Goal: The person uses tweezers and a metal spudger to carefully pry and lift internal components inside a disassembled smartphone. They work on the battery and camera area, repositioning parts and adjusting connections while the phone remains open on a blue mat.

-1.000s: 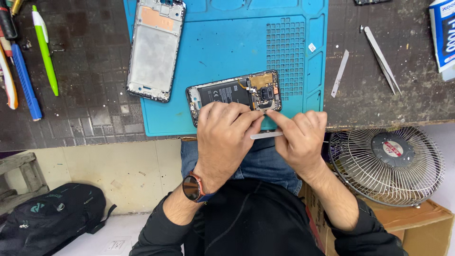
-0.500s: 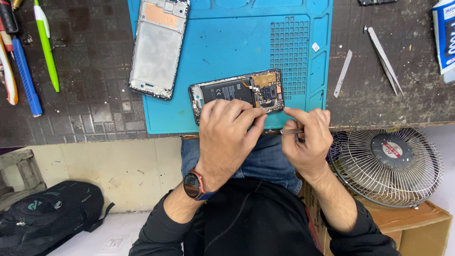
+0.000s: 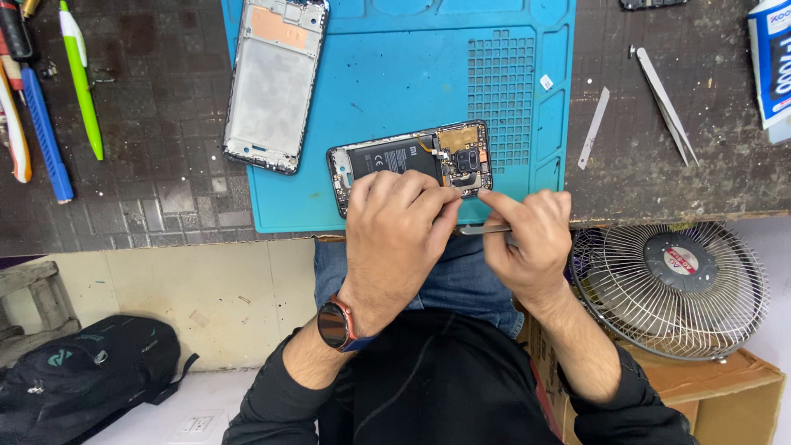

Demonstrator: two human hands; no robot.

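Note:
An opened smartphone [image 3: 409,156] with its black battery and circuit board exposed lies on the blue repair mat [image 3: 387,74] near the table's front edge. My left hand [image 3: 395,235] rests on the phone's near edge, fingers curled over it and gripping it. My right hand [image 3: 531,243] holds a thin metal tool [image 3: 482,230] pointing left, with the index finger touching the phone's lower right corner. A watch sits on my left wrist [image 3: 334,324].
A separate phone frame [image 3: 276,82] lies at the mat's upper left. Pens and screwdrivers [image 3: 49,99] lie at the far left. A metal strip [image 3: 593,128] and tweezers [image 3: 666,103] lie on the dark table at right. A small fan [image 3: 671,288] sits below the table edge.
My right hand has moved up and left toward the phone's lower right corner, bringing the metal tool with it. My left hand stayed on the phone.

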